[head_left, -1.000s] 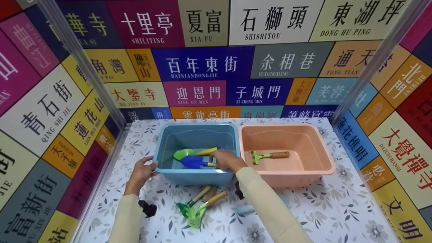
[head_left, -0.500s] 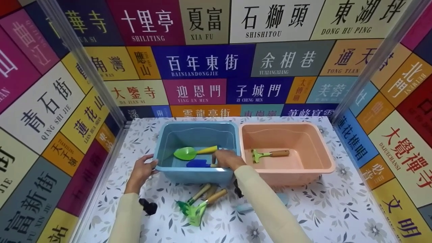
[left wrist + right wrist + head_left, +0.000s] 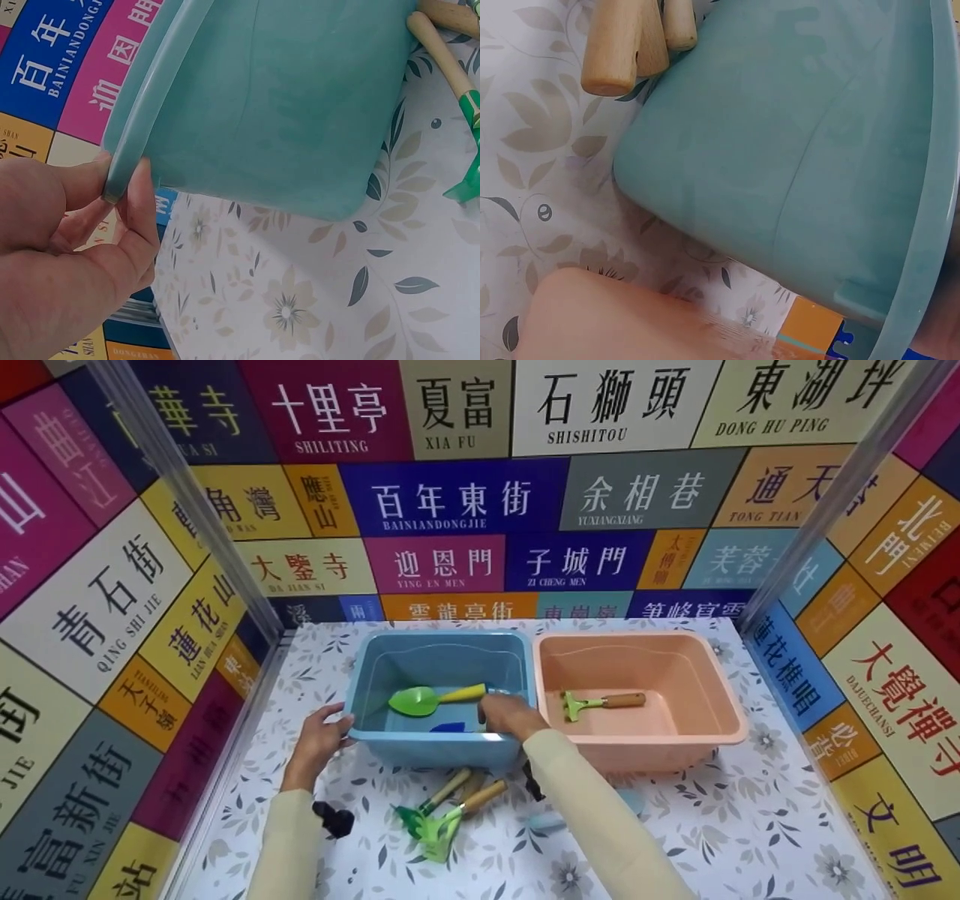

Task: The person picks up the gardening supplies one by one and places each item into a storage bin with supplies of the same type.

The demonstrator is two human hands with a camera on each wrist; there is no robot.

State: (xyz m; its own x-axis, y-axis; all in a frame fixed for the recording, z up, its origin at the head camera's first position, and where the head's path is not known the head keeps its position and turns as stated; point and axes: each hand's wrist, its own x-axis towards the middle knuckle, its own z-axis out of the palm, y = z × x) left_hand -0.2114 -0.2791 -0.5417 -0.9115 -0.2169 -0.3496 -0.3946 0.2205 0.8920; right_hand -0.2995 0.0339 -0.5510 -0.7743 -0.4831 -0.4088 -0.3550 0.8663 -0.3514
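While a wall of signs [image 3: 452, 501] stands behind, a flowered table [image 3: 720, 840] bears a blue tub [image 3: 442, 753] and an orange tub [image 3: 645, 757]. The right sleeve [image 3: 600, 810] covers the orange tub's near left corner. The left hand [image 3: 316, 739] pinches the blue tub's rim; the right hand [image 3: 512, 716] is inside it, its grip impossible to tell. A tool heap [image 3: 437, 832] lies in front. The tub's front hides most of a blue shovel [image 3: 448, 727] beside that hand; a green shovel [image 3: 414, 701] lies beyond, a rake [image 3: 577, 705] in the orange tub

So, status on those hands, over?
Left hand holding light-blue plastic tub. Right hand inside, at blue-bladed shovel; grip hidden. Green, yellow-handled trowel lying nearby.
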